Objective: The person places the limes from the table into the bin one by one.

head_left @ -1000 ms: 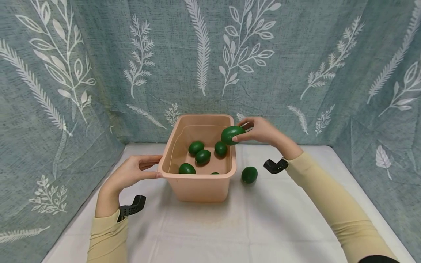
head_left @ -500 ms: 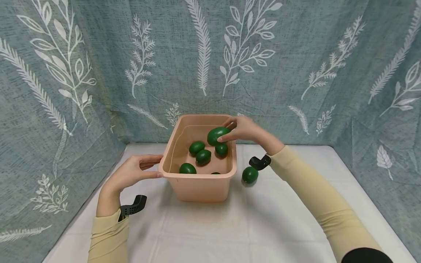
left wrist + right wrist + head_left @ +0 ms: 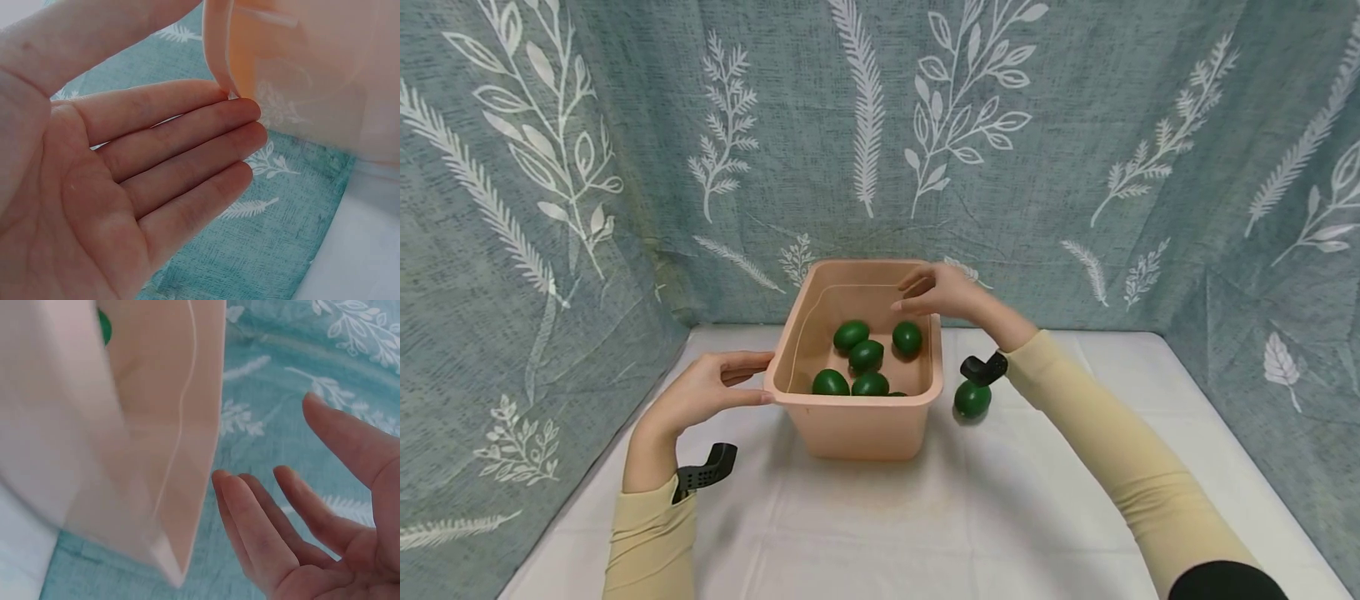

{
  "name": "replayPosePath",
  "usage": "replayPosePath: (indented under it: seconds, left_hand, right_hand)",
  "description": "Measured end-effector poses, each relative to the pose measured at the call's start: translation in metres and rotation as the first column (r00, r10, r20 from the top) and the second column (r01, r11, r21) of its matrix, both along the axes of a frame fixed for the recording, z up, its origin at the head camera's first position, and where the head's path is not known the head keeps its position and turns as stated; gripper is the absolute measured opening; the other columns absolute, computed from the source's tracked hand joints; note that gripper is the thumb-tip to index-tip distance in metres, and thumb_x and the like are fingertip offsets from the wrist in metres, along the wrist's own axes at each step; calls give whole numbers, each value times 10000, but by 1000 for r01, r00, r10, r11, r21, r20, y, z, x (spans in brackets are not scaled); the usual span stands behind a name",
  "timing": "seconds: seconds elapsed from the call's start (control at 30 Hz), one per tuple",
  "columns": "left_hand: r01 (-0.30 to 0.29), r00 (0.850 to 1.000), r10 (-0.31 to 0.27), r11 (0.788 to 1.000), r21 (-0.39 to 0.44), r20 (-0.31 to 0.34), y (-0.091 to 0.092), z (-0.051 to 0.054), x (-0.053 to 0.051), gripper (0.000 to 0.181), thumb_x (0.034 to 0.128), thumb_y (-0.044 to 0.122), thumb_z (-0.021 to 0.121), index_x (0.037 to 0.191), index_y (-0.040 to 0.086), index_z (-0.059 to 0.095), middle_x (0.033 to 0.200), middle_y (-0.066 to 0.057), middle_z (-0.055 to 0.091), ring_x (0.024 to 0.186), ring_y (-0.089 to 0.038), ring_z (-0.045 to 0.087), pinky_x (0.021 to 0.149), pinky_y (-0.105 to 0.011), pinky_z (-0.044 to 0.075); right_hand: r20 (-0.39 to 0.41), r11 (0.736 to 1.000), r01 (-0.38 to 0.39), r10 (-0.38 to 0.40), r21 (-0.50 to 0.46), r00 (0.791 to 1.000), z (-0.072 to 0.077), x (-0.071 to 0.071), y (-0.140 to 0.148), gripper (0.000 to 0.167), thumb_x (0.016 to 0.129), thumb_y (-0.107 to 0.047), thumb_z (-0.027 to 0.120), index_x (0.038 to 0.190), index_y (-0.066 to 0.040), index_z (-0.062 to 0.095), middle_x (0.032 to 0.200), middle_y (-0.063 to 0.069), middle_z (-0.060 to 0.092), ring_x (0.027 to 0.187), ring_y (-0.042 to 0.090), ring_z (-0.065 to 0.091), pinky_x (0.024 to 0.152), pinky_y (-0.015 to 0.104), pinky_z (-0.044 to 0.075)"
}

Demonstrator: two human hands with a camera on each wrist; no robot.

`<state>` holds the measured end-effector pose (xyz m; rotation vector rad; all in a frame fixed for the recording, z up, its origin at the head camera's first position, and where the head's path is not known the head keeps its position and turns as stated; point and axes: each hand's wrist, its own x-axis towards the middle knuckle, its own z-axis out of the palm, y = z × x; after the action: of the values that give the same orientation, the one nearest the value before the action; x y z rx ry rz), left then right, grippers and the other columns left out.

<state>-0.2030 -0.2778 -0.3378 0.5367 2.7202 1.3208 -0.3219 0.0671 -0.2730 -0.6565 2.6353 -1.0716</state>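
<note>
A peach-coloured plastic tub [image 3: 857,429] stands upright on the white-covered table. Inside it lie several dark green oval fruits [image 3: 867,356], smooth like limes or small avocados; the front rim partly hides the nearest ones. My left hand [image 3: 703,392] is at the tub's left rim, its fingertips touching the edge with fingers straight, as the left wrist view also shows [image 3: 144,169]. Over the tub's right rear rim my right hand [image 3: 951,292] hovers, fingers loosely bent and nothing between them. One more green fruit [image 3: 973,402] lies on the table right of the tub, below the right wrist.
Behind the table hangs a blue-green cloth [image 3: 820,125] with white leaf prints, closing the back and both sides. The white table cover [image 3: 850,533] stretches in front of the tub. Each wrist wears a black camera mount [image 3: 707,468].
The right hand came left over the tub with a green fruit and let it go. That fruit now lies among the others near the front. The left hand stays at the rim.
</note>
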Motion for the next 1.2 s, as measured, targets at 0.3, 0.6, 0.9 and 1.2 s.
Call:
replayPosePath:
  seconds: [0.3,0.6,0.9,1.2]
  left_hand:
    - [-6,1000,6,1000,-19,1,0,0,0,663,811,366,748,1365,82,518,1383,-110,522,1307,-329,460,1083,-458,431]
    - [-2,1000,2,1000,-17,-1,-1,0,-1,651,817,359,743,1363,82,520,1379,-108,527,1307,-319,461,1082,-437,433]
    - [-4,1000,4,1000,-9,0,0,-1,-1,643,817,361,742,1362,96,524,1377,-98,530,1310,-316,460,1071,-424,446]
    - [-1,1000,1,1000,-3,-8,0,-1,-1,637,822,345,741,1361,84,523,1372,-104,534,1305,-315,465,1066,-424,450]
  right_hand:
    - [2,999,19,-19,-42,1000,-3,6,38,479,851,-378,705,1257,-148,592,1261,93,600,1158,261,567,916,426,548]
    - [45,996,49,-46,-79,998,-22,8,71,532,865,-388,690,1299,-113,555,1293,141,570,1184,293,550,950,430,543]
    - [38,995,95,-94,-40,995,-58,6,95,559,845,-400,709,1301,-113,559,1277,147,592,1148,305,579,934,447,545]
    - [88,991,133,-131,-10,987,-98,4,113,562,847,-382,710,1309,-104,551,1300,162,573,1205,327,534,950,456,527]
